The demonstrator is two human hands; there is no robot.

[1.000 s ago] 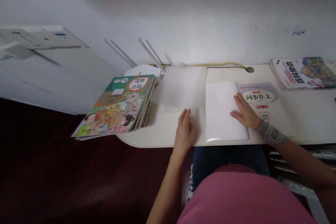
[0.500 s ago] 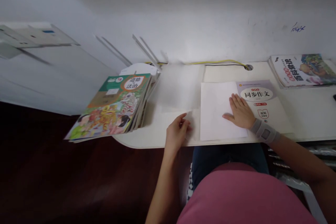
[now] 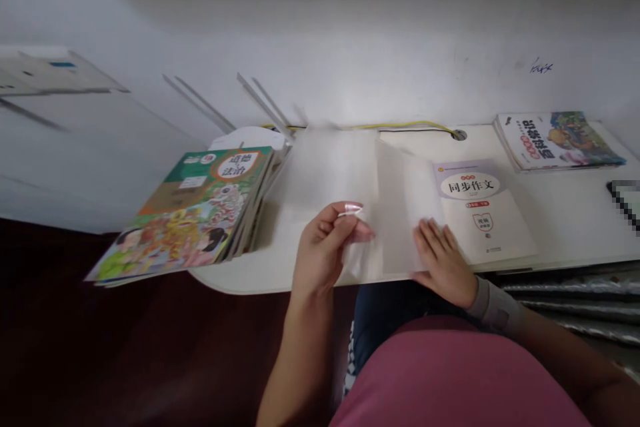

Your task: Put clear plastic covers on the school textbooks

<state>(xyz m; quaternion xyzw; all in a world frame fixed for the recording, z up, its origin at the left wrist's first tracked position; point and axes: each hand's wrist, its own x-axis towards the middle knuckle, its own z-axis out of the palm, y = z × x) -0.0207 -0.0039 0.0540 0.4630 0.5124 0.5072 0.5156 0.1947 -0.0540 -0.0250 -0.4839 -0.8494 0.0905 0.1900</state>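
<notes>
A lilac and white book (image 3: 470, 220) lies on the desk in front of me, with a blank white cover flap or page (image 3: 400, 207) to the left of its printed front. A clear, shiny plastic book cover (image 3: 330, 163) stretches out to the left of the book. My left hand (image 3: 325, 247) pinches this plastic between thumb and fingers, raised a little above the desk. My right hand (image 3: 445, 267), with a grey band on its wrist, rests with fingers extended on the lower part of the book, near the edge between the white part and the printed front.
At the left, a stack of textbooks (image 3: 185, 213) overhangs the desk's edge. Behind it sits a white router (image 3: 245, 138) with raised antennas. More books (image 3: 560, 140) lie at the back right. A yellow cable (image 3: 410, 124) runs along the wall into a desk hole.
My left hand has lifted and closed on the plastic, bringing it up beside the book. My right hand has slid down towards the near edge of the book. The view has shifted right.
</notes>
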